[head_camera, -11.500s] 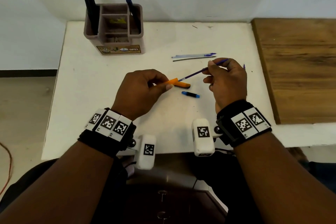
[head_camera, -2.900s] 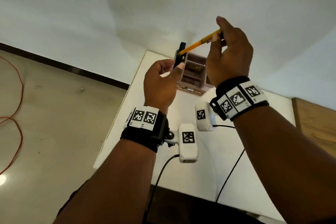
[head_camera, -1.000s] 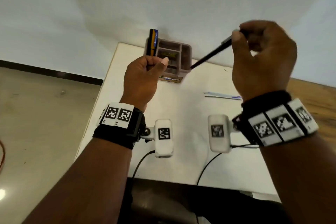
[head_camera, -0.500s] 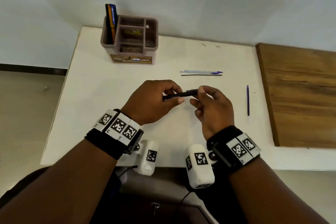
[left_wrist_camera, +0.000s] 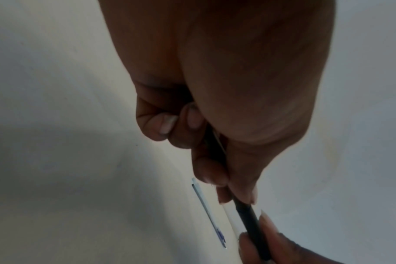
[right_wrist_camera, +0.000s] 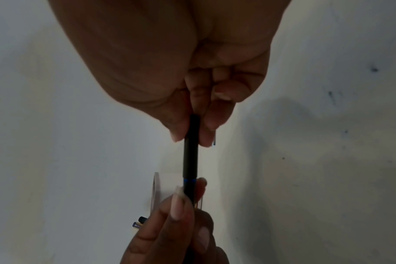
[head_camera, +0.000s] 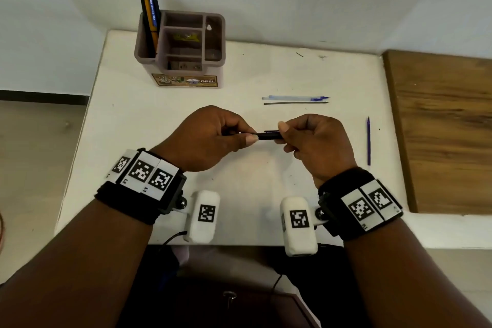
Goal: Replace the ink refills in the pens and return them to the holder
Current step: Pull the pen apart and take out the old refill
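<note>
A white desk (head_camera: 165,120) carried a brown holder (head_camera: 186,61) at its far left, in whose left compartment pens (head_camera: 150,21) stood. Above the desk's middle, a black pen (head_camera: 269,136) was held level, pinched in the grip of the left hand (head_camera: 210,138) and the right hand (head_camera: 316,144). Loose refills (head_camera: 295,100) lay just beyond the hands; a blue refill (head_camera: 368,141) lay to the right.

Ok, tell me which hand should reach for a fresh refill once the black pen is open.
Probably the right hand: the refills lie on its side of the table, while the left hand can keep holding the black pen.
</note>
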`<state>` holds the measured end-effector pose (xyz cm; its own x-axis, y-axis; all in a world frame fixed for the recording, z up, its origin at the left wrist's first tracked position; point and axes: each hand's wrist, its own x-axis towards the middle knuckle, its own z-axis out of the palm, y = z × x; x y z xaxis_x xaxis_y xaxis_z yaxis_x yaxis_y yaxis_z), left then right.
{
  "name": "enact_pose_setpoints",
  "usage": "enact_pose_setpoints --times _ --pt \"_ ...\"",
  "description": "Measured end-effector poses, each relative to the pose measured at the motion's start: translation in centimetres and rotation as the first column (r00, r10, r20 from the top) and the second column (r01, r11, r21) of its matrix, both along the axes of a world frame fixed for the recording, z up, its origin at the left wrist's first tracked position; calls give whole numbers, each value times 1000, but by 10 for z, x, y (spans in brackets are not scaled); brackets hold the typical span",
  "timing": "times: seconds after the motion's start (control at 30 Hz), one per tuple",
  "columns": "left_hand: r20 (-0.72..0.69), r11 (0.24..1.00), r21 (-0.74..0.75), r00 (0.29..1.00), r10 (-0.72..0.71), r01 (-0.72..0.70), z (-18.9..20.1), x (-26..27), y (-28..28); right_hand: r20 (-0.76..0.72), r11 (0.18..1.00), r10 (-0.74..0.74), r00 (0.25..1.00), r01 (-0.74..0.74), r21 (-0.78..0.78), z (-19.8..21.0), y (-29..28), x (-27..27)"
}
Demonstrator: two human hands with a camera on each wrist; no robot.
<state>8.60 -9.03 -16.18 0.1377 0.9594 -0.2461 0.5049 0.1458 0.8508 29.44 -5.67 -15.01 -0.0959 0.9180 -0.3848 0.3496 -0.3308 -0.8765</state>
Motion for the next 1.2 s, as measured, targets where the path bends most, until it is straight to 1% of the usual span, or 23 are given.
enact_pose_setpoints --times 0.03,0.07,0.13,0.17,0.2,0.23,0.3,0.33,0.43,0.5,0.6,0.73,0.8,0.87,0.93,1.0,1.07,1.1,1.13,1.2 --pt "-20 1000 -10 1000 -3 2 1 -2 0 13 1000 -14 1000 14 -8 -1 1 2" --pt "-57 1000 -17 998 0 -1 2 -4 0 27 998 -66 997 66 -14 -2 5 8" --pt "-119 999 -12 992 40 -42 4 -16 2 53 970 -241 969 243 -21 -1 17 28" --pt "-110 997 -4 991 80 -81 5 -22 2 51 948 -315 948 317 -23 0 22 38" --pt "-79 993 4 989 121 -121 7 -27 2 46 935 -353 934 354 -14 0 25 44" --pt "-48 989 10 988 147 -147 8 -29 3 56 935 -353 934 354 -2 -2 26 47" --pt "-25 991 16 991 135 -134 8 -26 3 133 966 -259 957 256 41 -11 23 39" --pt "-41 994 19 994 105 -104 7 -23 2 180 980 -197 964 187 68 -15 21 32" --pt "-120 1000 9 993 6 -5 1 -17 0 273 993 -58 960 27 117 -25 18 16" --pt "-115 1000 5 993 -7 7 1 -17 0 317 991 8 949 -49 123 -27 17 14" --pt "-98 1000 13 995 0 1 -1 -18 1 351 986 29 936 -85 143 -32 17 16" --pt "-111 1000 10 994 -16 17 -3 -14 0 400 977 59 915 -136 167 -35 18 16" --pt "-116 1000 13 993 -18 20 -3 -13 -1 421 973 42 906 -132 187 -34 17 15" --pt "-117 1000 19 993 -10 13 -2 -13 -1 442 961 -7 897 -116 249 -27 17 13" --pt "-112 999 36 994 5 -1 -1 -13 0 412 956 -9 911 -112 270 -18 15 9" --pt "-106 998 61 994 26 -20 -1 -14 0 372 963 94 923 -179 200 -10 9 1" --pt "-103 997 79 994 28 -20 -2 -14 1 362 949 222 905 -287 135 -9 3 -6" --pt "-103 996 84 994 24 -15 -2 -14 1 353 941 258 899 -317 119 -9 1 -9" --pt "-101 996 87 995 21 -12 -3 -15 1 330 939 273 904 -325 114 -11 0 -9" --pt "-79 996 92 997 23 -16 -3 -15 1 251 951 254 934 -288 111 -11 0 -9"
